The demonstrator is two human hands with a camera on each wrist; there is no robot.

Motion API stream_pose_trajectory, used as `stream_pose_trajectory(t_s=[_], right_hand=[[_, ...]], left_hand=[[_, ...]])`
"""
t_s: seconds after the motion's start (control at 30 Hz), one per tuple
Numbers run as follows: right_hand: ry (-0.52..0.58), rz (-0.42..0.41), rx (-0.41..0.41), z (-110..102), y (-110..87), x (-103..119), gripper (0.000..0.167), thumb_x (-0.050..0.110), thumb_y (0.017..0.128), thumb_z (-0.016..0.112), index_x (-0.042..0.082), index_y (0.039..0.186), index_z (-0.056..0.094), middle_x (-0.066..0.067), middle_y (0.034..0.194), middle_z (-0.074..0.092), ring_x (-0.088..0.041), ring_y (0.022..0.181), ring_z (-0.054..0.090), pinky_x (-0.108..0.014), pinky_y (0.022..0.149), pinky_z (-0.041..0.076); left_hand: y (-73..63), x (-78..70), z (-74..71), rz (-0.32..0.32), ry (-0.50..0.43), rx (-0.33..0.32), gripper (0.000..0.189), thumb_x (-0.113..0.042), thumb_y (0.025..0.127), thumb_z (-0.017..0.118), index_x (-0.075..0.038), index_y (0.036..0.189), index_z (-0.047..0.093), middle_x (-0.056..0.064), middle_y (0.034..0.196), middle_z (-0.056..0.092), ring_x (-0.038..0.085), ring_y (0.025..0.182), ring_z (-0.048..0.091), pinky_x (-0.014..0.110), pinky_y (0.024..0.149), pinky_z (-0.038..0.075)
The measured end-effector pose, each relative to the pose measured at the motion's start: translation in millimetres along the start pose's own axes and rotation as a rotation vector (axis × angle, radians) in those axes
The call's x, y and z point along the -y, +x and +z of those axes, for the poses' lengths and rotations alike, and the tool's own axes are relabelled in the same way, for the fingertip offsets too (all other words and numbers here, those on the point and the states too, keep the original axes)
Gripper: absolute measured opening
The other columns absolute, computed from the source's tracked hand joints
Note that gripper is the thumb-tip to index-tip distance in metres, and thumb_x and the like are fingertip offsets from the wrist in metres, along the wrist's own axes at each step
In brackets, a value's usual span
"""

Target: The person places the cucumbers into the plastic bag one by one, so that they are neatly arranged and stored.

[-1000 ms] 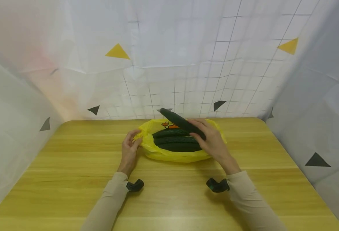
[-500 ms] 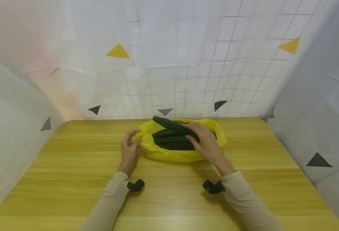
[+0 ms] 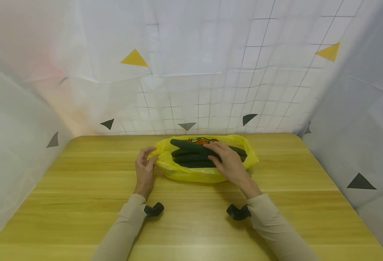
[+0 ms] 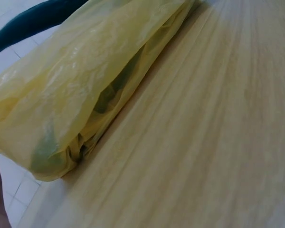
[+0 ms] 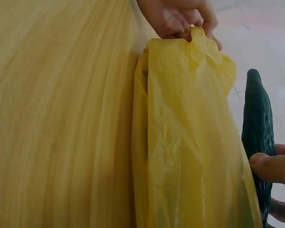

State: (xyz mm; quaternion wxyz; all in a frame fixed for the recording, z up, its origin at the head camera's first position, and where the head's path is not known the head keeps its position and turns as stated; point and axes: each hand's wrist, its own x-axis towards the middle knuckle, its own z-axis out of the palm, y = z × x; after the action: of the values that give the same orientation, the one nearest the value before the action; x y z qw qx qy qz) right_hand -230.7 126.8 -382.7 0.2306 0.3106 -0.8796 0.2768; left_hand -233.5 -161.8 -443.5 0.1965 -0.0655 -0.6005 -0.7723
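A yellow plastic bag [image 3: 191, 176] lies with its mouth open at the back middle of the table, and several dark green cucumbers [image 3: 191, 158] rest inside it. My left hand [image 3: 144, 172] pinches the bunched left edge of the bag. Between the thumb and fingers of my right hand [image 3: 229, 165] is another cucumber [image 3: 186, 145], low in the bag's mouth and overlapping the others. In the right wrist view that cucumber [image 5: 257, 114] shows beside the bag wall [image 5: 185, 123], with the thumb on its side. The left wrist view shows the bag's outside [image 4: 85, 71] with dark shapes through the plastic.
The wooden table [image 3: 191, 228] has rounded far corners. White sheeting [image 3: 191, 72] with grid lines and yellow and dark triangles stands behind it, and more sheeting flanks both sides. Black wrist devices [image 3: 154, 209] sit inside both sleeves.
My right hand has lowered its cucumber from above the bag down into the mouth, moving a little left; the cucumber now lies flatter. My left hand stays at the bag's edge.
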Motion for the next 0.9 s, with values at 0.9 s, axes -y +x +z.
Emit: stream_pose_trajectory(t_s=[0.9], right_hand=[[-0.059, 0.003, 0.104, 21, -2.9, -6, 0.035, 0.008, 0.088, 0.066, 0.013, 0.123, 0.063, -0.004, 0.118, 0.066, -0.026, 0.100, 0.064, -0.044, 0.092, 0.048]], left_hand=[[0.3, -0.3, 0.5, -0.018, 0.019, 0.028, 0.028, 0.005, 0.093, 0.050, 0.006, 0.121, 0.051, 0.005, 0.122, 0.054, 0.009, 0.088, 0.060, 0.018, 0.074, 0.052]])
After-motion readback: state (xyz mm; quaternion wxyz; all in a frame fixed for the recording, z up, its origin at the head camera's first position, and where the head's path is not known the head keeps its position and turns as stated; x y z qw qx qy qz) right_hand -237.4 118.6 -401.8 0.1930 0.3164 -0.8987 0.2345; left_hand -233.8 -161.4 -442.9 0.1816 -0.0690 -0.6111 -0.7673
